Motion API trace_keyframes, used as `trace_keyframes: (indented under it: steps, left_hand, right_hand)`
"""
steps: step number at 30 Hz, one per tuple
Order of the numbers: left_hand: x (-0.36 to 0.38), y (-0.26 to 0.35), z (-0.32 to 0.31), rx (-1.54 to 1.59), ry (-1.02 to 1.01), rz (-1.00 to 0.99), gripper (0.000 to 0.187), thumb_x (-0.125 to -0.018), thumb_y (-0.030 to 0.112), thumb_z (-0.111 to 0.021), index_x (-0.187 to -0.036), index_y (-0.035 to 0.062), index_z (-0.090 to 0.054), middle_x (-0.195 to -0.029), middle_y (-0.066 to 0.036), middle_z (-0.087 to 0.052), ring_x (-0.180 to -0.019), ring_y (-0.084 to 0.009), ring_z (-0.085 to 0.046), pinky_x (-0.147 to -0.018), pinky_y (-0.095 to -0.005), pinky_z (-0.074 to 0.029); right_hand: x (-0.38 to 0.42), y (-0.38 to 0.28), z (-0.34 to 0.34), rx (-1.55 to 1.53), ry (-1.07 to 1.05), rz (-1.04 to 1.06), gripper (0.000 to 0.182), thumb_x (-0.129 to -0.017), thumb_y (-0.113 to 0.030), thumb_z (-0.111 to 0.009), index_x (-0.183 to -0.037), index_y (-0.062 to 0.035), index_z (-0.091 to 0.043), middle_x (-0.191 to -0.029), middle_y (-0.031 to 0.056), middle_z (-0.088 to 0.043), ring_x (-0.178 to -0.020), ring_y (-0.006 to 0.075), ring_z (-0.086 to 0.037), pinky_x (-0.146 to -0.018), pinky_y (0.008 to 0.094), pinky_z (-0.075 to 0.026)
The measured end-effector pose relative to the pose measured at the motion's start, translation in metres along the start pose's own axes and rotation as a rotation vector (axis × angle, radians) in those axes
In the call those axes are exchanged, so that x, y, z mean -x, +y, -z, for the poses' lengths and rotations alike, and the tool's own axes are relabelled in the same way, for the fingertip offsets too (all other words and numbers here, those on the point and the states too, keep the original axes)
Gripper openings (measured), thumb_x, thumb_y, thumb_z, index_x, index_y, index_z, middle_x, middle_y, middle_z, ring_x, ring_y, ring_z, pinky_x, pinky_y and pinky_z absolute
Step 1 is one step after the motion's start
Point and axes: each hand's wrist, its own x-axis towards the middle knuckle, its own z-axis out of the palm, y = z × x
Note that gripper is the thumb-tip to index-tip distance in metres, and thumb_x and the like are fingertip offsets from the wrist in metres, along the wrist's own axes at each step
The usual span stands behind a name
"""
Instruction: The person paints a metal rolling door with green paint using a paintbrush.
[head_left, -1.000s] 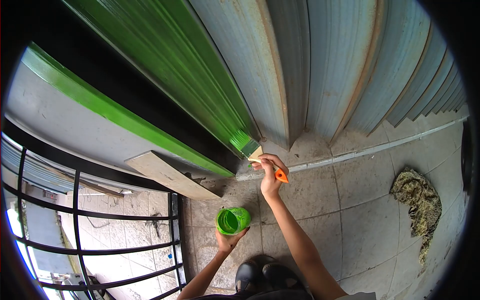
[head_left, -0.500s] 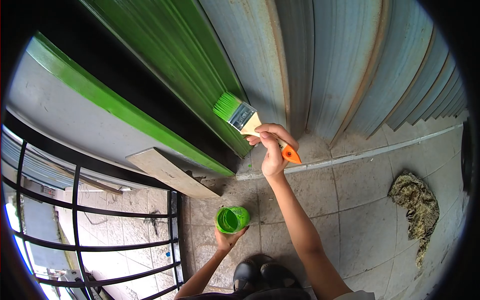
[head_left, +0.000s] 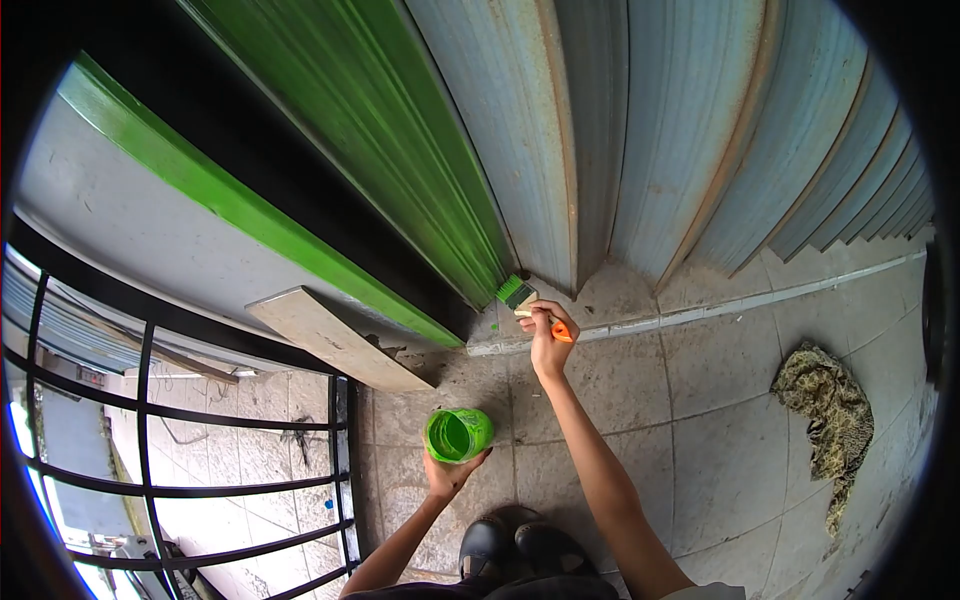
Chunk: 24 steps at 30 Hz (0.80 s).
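Observation:
My right hand (head_left: 550,337) is closed around the handle of a paintbrush (head_left: 521,298) with an orange handle end. Green paint coats its bristles, which are at the bottom end of a green-painted metal panel (head_left: 400,140), close to the floor. Lower down, my left hand (head_left: 452,473) is wrapped around a paint container (head_left: 459,436) smeared with green, its open mouth facing up and green paint inside. To the right of the green panel stand bare grey-blue corrugated panels (head_left: 690,140) with rusty ridges.
A wooden board (head_left: 340,340) leans by the green-edged frame (head_left: 250,215). Black window-like bars (head_left: 240,425) stand on the left. A crumpled patterned cloth (head_left: 828,420) lies on the tiled floor (head_left: 730,450) at right. Dark shoes (head_left: 520,545) are below me.
My right hand has moved the paintbrush down and slightly right, from the panel's lower face to its bottom end. My left hand still holds the container in nearly the same spot.

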Motion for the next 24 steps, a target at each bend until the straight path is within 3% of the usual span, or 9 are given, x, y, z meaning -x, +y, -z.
trace_keyframes:
  steps: [2, 4, 8, 11, 14, 17, 20, 24]
  left_hand:
    - [-0.001, -0.004, 0.001, -0.026, 0.012, 0.019, 0.069, -0.058, 0.03, -0.09, -0.111, 0.0013, -0.055, -0.103, -0.01, -0.064, -0.092, -0.0206, -0.063, -0.082, -0.0343, -0.05]
    - [0.0, -0.012, 0.001, -0.003, -0.003, 0.049, 0.069, -0.058, 0.03, -0.09, -0.11, 0.0012, -0.055, -0.102, -0.01, -0.064, -0.092, -0.0204, -0.063, -0.083, -0.034, -0.05]
    - [-0.001, 0.002, -0.001, -0.007, 0.038, 0.011, 0.067, -0.059, 0.03, -0.089, -0.11, 0.0013, -0.056, -0.102, -0.01, -0.064, -0.092, -0.0209, -0.063, -0.083, -0.034, -0.05]
    - [-0.002, 0.011, 0.0, -0.018, 0.025, 0.002, 0.067, -0.059, 0.032, -0.089, -0.109, 0.0017, -0.056, -0.101, -0.011, -0.064, -0.091, -0.0222, -0.063, -0.082, -0.0351, -0.05]
    - [-0.001, -0.002, 0.004, -0.101, -0.025, 0.023, 0.067, -0.059, 0.032, -0.089, -0.109, 0.0016, -0.056, -0.101, -0.011, -0.064, -0.09, -0.0229, -0.063, -0.081, -0.0354, -0.05]
    - [-0.002, 0.011, 0.002, -0.055, -0.022, -0.016, 0.063, -0.063, 0.014, -0.087, -0.114, -0.001, -0.054, -0.103, -0.008, -0.064, -0.092, -0.015, -0.062, -0.082, -0.0303, -0.051]
    - [-0.003, 0.017, 0.003, -0.093, 0.006, -0.059, 0.063, -0.063, 0.016, -0.087, -0.114, -0.0008, -0.054, -0.103, -0.008, -0.064, -0.092, -0.0154, -0.062, -0.083, -0.0304, -0.051]
    - [-0.002, 0.015, 0.003, -0.126, 0.002, -0.056, 0.063, -0.064, 0.017, -0.087, -0.115, -0.0004, -0.054, -0.102, -0.008, -0.065, -0.092, -0.0156, -0.062, -0.083, -0.0308, -0.051]
  right_hand:
    - [-0.001, -0.008, -0.005, -0.102, -0.044, 0.051, 0.011, -0.085, 0.0, -0.055, -0.084, 0.0053, -0.064, -0.074, 0.0097, -0.066, -0.057, 0.0134, -0.062, -0.054, 0.0234, -0.05]
    - [0.001, -0.022, -0.007, -0.173, -0.055, 0.076, 0.011, -0.085, -0.001, -0.055, -0.084, 0.0056, -0.063, -0.074, 0.0096, -0.066, -0.057, 0.0128, -0.062, -0.055, 0.0234, -0.051]
    - [0.001, 0.005, 0.006, 0.048, 0.032, 0.007, 0.01, -0.085, 0.0, -0.055, -0.085, 0.0061, -0.063, -0.076, 0.0108, -0.066, -0.061, 0.0149, -0.065, -0.055, 0.0248, -0.053]
    - [0.008, -0.004, -0.005, -0.1, -0.058, -0.028, 0.01, -0.085, 0.001, -0.054, -0.084, 0.006, -0.063, -0.074, 0.0102, -0.066, -0.06, 0.0142, -0.064, -0.054, 0.0244, -0.051]
    - [0.016, -0.01, 0.002, -0.118, -0.045, 0.022, 0.01, -0.086, 0.0, -0.055, -0.084, 0.0058, -0.063, -0.074, 0.0101, -0.066, -0.059, 0.0144, -0.064, -0.054, 0.0244, -0.051]
    - [0.018, 0.003, 0.006, -0.033, -0.003, 0.011, 0.01, -0.087, -0.001, -0.056, -0.086, 0.0055, -0.064, -0.075, 0.0103, -0.066, -0.059, 0.0143, -0.064, -0.054, 0.0244, -0.051]
    - [0.027, 0.002, -0.003, -0.075, -0.055, -0.104, 0.011, -0.087, -0.002, -0.056, -0.088, 0.0048, -0.065, -0.075, 0.0094, -0.066, -0.061, 0.0135, -0.064, -0.056, 0.0236, -0.052]
    - [0.037, -0.003, 0.004, -0.08, -0.072, 0.007, 0.011, -0.087, -0.001, -0.055, -0.088, 0.0045, -0.064, -0.076, 0.0084, -0.066, -0.062, 0.0131, -0.065, -0.057, 0.0232, -0.052]
